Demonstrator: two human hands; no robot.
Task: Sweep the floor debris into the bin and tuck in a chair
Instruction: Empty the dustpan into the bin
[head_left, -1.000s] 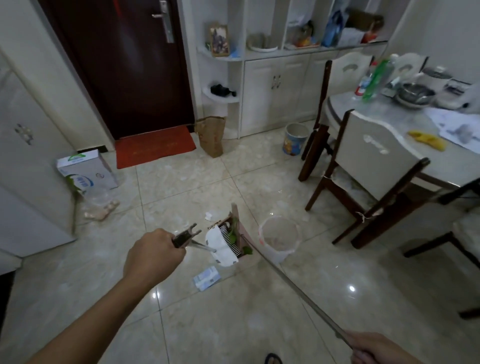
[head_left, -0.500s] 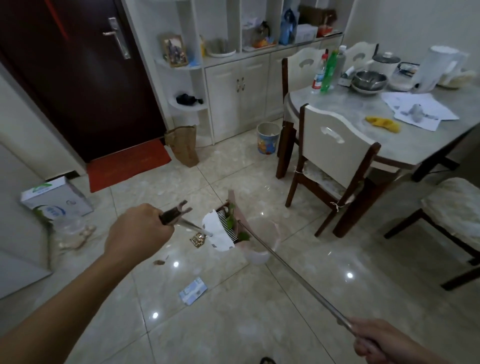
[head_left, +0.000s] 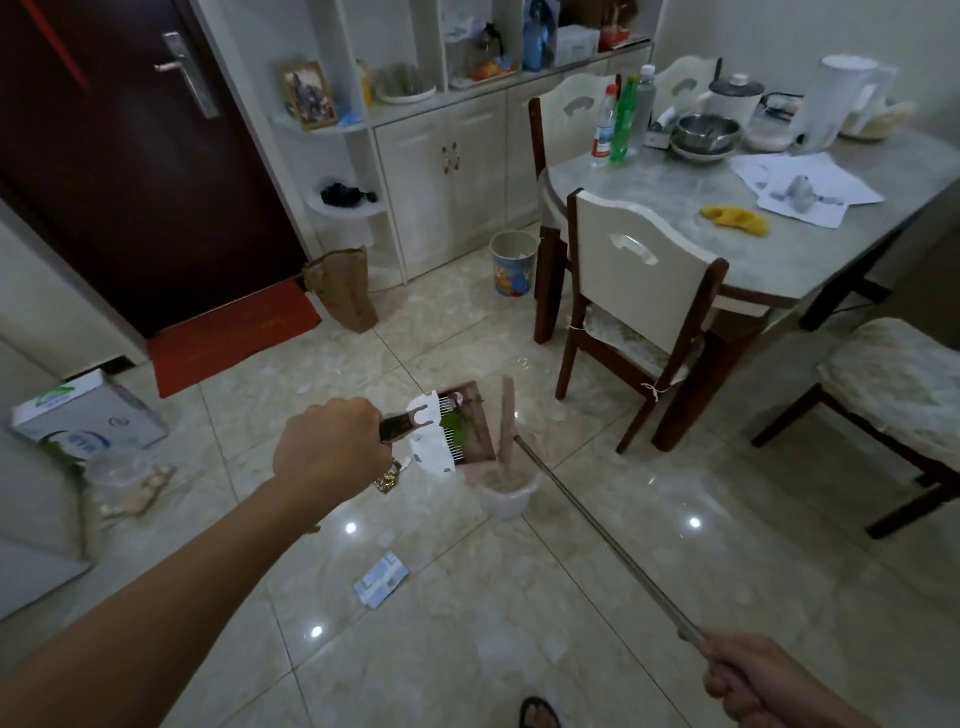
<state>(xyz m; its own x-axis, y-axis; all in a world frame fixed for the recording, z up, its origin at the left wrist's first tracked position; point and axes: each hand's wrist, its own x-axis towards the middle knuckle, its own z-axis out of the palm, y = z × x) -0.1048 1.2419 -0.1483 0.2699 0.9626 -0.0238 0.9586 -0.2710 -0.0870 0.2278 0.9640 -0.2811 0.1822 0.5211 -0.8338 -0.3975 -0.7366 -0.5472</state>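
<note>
Dustpan (head_left: 470, 431) now tipped over bin (head_left: 506, 493), labels unreadable

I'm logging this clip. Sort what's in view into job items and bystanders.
Job: left hand on the dustpan, right hand on the broom handle, clear bin, blue-white packet, near chair.

Bystanders: paper bag, patterned bucket, carton, bottles.

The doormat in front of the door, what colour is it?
Red. The doormat shows clearly in the head view, lying flat before the dark door.
</note>
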